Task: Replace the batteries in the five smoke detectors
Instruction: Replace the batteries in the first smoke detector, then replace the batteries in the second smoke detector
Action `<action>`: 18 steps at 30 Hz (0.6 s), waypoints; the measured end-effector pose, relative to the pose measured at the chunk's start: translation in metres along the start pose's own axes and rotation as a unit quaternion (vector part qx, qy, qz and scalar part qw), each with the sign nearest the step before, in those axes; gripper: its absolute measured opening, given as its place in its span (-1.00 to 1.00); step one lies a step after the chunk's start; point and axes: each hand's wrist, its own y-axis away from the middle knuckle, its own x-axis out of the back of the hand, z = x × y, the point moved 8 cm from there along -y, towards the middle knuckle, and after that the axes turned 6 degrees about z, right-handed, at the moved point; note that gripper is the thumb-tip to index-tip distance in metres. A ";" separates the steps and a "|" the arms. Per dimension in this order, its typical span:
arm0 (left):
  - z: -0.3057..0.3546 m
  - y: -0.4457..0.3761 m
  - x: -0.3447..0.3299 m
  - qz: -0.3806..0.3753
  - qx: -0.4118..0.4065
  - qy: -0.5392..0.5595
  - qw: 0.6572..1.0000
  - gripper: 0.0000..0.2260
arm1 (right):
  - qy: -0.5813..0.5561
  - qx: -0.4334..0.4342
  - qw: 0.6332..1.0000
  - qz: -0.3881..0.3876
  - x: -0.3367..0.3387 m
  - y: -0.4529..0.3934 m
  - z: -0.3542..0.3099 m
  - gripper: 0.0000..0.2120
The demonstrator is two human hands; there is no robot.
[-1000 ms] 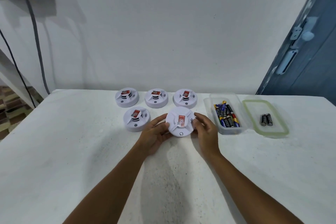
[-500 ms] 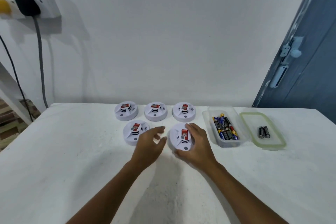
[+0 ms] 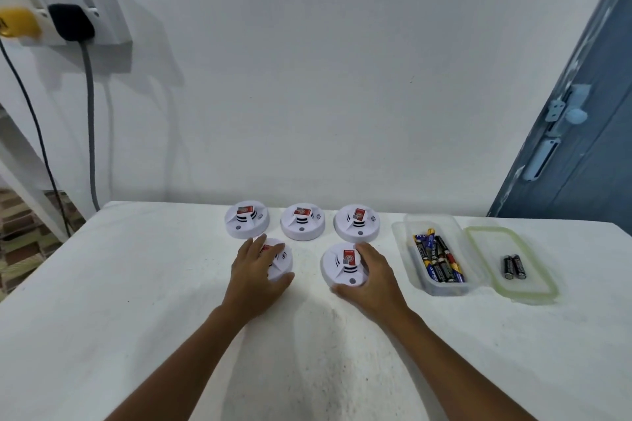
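Observation:
Five round white smoke detectors with red labels lie on the white table (image 3: pixel 136 301). Three stand in a back row: left (image 3: pixel 246 219), middle (image 3: pixel 302 222), right (image 3: pixel 356 223). My left hand (image 3: pixel 258 275) lies over the front left detector (image 3: pixel 282 258), fingers curled around it. My right hand (image 3: pixel 374 275) cups the right side of the front right detector (image 3: pixel 342 265), which rests flat on the table. A clear box (image 3: pixel 436 289) to the right holds several batteries (image 3: pixel 439 261). Its lid (image 3: pixel 533 294) carries two black batteries (image 3: pixel 514 267).
A white wall rises just behind the table. A socket with a black plug (image 3: pixel 70 22) and hanging cables sits at upper left. A blue door (image 3: pixel 588 147) stands at the right.
My left hand left the front right detector and moved left onto the front left one. My right hand set the front right detector down flat and stays on it. My view tilted upward.

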 end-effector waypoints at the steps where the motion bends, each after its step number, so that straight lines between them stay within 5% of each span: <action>1: -0.001 0.001 -0.001 0.007 -0.011 0.004 1.000 -0.40 | -0.003 -0.003 1.000 -0.002 -0.001 0.001 -0.001 -0.12; 18: -0.011 0.006 -0.001 0.046 0.011 0.086 0.995 -0.38 | 0.019 0.035 0.999 0.027 -0.018 0.004 -0.029 -0.08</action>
